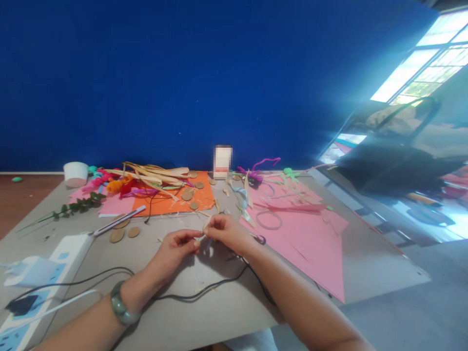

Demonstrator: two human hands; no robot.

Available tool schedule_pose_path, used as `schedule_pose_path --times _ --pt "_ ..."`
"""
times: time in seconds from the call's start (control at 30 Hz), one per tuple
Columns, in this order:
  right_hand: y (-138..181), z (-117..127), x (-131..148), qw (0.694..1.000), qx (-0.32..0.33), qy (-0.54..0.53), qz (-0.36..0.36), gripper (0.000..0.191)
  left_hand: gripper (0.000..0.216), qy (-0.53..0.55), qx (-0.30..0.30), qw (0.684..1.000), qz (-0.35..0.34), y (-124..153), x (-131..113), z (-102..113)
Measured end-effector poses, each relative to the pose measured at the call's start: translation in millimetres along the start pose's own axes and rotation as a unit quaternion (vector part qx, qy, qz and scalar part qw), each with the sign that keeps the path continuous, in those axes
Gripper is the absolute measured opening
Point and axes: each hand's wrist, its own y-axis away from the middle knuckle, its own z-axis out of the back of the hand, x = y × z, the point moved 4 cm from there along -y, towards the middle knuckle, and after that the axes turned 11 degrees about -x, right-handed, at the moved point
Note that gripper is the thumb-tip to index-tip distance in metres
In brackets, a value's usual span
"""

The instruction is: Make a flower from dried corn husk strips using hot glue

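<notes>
Two pinches hold the pale strip (205, 228): our left hand (178, 246) and right hand (228, 234) clamp it between fingertips mid-table (204, 317), nearer than the orange sheet (207, 196). We judge it light, soft, easily torn, best held gently near its ends.

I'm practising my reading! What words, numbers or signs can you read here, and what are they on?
None can be read.
Upright pale object with a red band: pixelated, so any writing is hidden.
White power strip: too blurred to make out any lettering.
</notes>
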Motion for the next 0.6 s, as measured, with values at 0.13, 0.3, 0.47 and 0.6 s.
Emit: schedule_pose_path --times 0.13,0.3,0.47,0.6 --pt "-1.0 -1.5 -0.6 1.000 0.008 -0.021 0.002 0.024 0.040 0.006 0.008 1.000 0.002 1.5 0.2 -1.5" --pt "-2.2 -1.4 -0.4 1.000 -0.001 -0.014 0.013 0.023 0.037 0.003 0.003 1.000 0.002 3.4 -1.0 -2.9" --pt "-2.1 -1.7 -1.2 1.000 0.001 -0.013 0.014 0.022 0.034 0.016 0.015 1.000 -0.003 1.9 0.6 -2.1" --pt "-2.1 -3.0 -3.4 1.000 0.005 -0.029 -0.001 0.025 0.033 0.013 0.012 1.000 -0.016 1.9 0.2 -1.1"
